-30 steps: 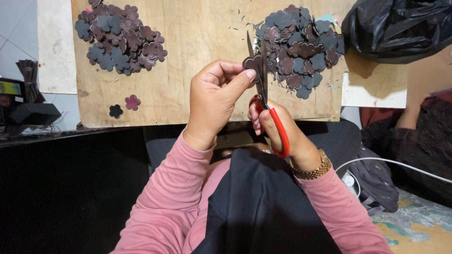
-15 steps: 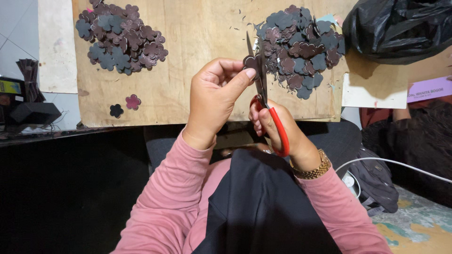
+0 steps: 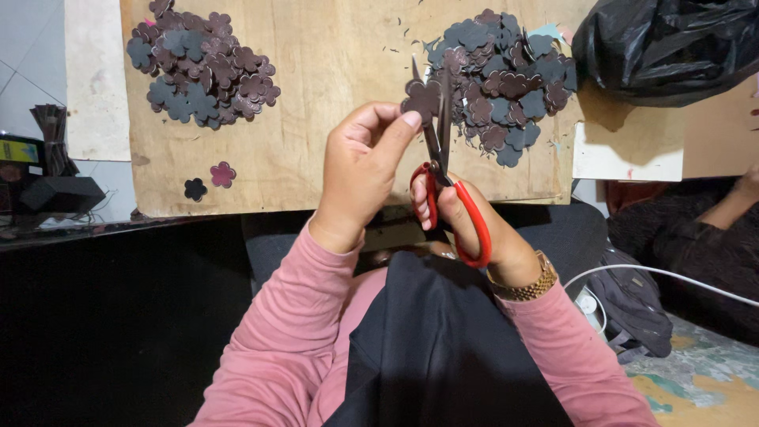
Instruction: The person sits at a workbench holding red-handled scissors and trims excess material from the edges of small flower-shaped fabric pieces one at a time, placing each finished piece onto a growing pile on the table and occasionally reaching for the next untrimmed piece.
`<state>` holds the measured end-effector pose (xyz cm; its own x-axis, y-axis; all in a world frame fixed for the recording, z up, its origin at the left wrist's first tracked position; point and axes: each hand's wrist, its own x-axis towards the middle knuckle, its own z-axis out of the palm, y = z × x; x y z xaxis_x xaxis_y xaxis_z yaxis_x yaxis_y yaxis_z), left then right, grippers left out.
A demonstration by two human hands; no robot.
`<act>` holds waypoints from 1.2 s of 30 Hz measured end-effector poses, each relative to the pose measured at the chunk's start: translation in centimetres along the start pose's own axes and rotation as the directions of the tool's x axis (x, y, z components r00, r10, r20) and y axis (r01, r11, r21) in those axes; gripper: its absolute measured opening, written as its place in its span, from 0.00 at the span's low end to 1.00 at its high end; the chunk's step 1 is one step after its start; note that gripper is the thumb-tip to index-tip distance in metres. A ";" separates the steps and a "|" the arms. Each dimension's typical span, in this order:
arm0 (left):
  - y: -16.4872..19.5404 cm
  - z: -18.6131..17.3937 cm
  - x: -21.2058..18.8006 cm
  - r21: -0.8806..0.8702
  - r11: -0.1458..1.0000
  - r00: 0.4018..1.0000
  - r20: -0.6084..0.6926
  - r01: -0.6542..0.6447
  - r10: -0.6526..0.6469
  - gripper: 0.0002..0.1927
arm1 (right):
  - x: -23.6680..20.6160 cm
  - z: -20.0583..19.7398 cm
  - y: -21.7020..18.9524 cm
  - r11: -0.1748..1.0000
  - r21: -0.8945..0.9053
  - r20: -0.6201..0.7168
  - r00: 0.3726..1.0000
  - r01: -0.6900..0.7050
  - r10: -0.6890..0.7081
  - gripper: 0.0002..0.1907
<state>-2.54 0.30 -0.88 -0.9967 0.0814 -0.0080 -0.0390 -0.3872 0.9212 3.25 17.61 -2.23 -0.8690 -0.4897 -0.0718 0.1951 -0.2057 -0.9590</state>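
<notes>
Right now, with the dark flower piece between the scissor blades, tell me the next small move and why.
Probably close the red-handled scissors a little: the blades stand open around the dark flower-shaped leather piece, which the left hand pinches by its edge, while the right hand grips the handles. Keep the left hand's fingertips off the blades.

The plywood board (image 3: 332,111) looks raw and matt, its grain rough and stained in patches. On it, the flower-shaped cutouts (image 3: 498,75) and the second heap (image 3: 202,67) at its far left corner look like thin leather or leatherette, dull dark brown and grey. The scissors (image 3: 443,182) have glossy red plastic handles and dark, dull metal blades. Right of the board lies a shiny, crinkled black plastic bag (image 3: 672,43). The sleeves (image 3: 292,316) are soft pink knit cloth; the wristband (image 3: 526,285) is bright gold-coloured metal.
</notes>
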 end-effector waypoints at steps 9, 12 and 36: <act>1.1 -1.2 -0.1 0.192 0.979 0.997 0.032 0.063 -0.070 0.05 | -0.1 -1.1 -0.4 0.988 -0.150 0.051 0.998 -0.031 0.039 0.28; 1.3 -1.4 -0.1 0.229 0.971 0.995 0.051 0.068 -0.082 0.05 | -0.1 -1.2 -0.5 0.983 -0.180 0.059 0.998 -0.025 0.036 0.28; 1.3 -1.4 -0.1 0.232 0.970 0.995 0.045 0.074 -0.087 0.05 | 0.1 -0.6 -0.5 0.992 -0.100 0.016 0.997 -0.070 0.072 0.28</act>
<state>-2.58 -1.56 -0.20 -0.9852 0.1560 -0.0709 -0.0954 -0.1559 0.9832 2.78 18.17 -1.91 -0.8454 -0.5164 -0.1366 0.2092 -0.0848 -0.9742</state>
